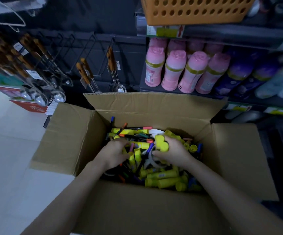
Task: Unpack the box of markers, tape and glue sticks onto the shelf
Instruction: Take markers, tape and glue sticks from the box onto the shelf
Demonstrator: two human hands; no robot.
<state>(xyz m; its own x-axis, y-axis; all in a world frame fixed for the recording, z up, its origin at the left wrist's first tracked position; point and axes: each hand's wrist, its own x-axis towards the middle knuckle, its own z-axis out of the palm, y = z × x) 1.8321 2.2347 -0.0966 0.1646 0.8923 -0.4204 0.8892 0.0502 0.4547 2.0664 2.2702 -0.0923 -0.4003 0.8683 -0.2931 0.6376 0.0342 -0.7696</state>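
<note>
An open cardboard box point(73, 141) stands on the floor in front of me, flaps spread. Inside lies a jumble of yellow glue sticks point(164, 175), coloured markers point(134, 128) and white tape rolls point(157, 132). Both my hands reach into the box. My left hand point(113, 153) is curled around a few yellow glue sticks point(136, 154) at the pile's left. My right hand point(173, 150) grips a bunch of yellow glue sticks point(161, 143), their caps pointing up. A tape roll point(151, 161) lies just under it.
A dark shelf unit rises behind the box with pink bottles point(174, 70) and purple bottles point(239, 73). An orange perforated basket point(196, 11) sits on the shelf above. Ladles and spoons point(52, 89) hang on hooks to the left. White tiled floor point(10, 150) lies left.
</note>
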